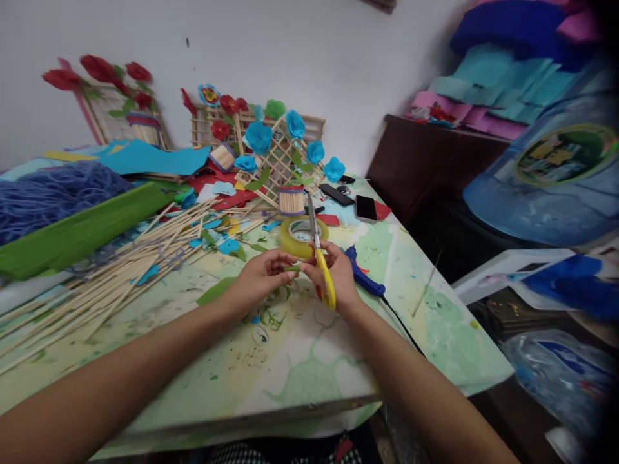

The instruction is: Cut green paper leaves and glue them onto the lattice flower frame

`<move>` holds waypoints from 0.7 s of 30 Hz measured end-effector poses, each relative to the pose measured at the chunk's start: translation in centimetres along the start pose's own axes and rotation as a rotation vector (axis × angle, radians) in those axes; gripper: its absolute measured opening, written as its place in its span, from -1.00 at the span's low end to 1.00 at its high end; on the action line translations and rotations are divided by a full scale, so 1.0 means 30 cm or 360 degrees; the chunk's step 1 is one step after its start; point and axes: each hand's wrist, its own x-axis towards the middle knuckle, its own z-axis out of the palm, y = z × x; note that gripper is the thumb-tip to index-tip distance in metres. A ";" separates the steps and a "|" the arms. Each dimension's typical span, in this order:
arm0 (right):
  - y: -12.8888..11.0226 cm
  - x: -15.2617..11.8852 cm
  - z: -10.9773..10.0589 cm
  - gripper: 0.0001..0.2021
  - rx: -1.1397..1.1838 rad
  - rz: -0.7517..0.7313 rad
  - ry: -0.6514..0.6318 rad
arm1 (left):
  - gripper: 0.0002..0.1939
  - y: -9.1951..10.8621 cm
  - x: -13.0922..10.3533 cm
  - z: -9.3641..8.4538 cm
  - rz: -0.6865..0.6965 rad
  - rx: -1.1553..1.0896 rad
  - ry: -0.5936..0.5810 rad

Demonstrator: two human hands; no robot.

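My left hand [267, 276] pinches a small strip of green paper [291, 268] in front of me, over the table. My right hand [337, 274] holds yellow-handled scissors [327, 283], blades pointing up and away, while its fingertips meet the other end of the green strip. Just behind the hands lies a roll of clear tape [290, 240]. A blue glue gun [363, 274] with a black cord rests right of my right hand. Another green paper piece [215, 291] lies by my left wrist, and green scraps [273, 319] are scattered below the hands.
Bamboo sticks [130, 267], green crepe paper [87, 229] and purple yarn [58, 193] cover the left side. Behind stand a stick lattice [280, 158] with blue paper flowers [258, 136] and a phone [366, 208]. A large water bottle [541, 167] is at the right, beyond the table edge.
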 end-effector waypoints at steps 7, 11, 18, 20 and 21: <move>-0.014 -0.005 -0.002 -0.53 -0.0005 -0.0013 0.0024 | -0.75 -0.023 0.028 -0.045 0.0079 0.0487 0.0089; -0.009 0.004 -0.012 -0.53 0.0043 0.0021 0.0047 | -0.74 -0.031 0.045 -0.075 0.0187 0.0821 0.0393; 0.003 0.004 -0.007 -0.54 0.0037 0.0061 -0.0128 | -0.72 -0.001 0.017 -0.045 -0.0166 0.0196 -0.0083; 0.002 0.002 -0.005 -0.53 0.0026 0.0089 -0.0112 | -0.78 0.002 0.012 -0.040 -0.0220 0.0138 -0.0094; 0.000 0.000 -0.004 -0.53 0.0033 0.0099 -0.0097 | -0.79 0.001 0.012 -0.040 -0.0230 0.0097 -0.0067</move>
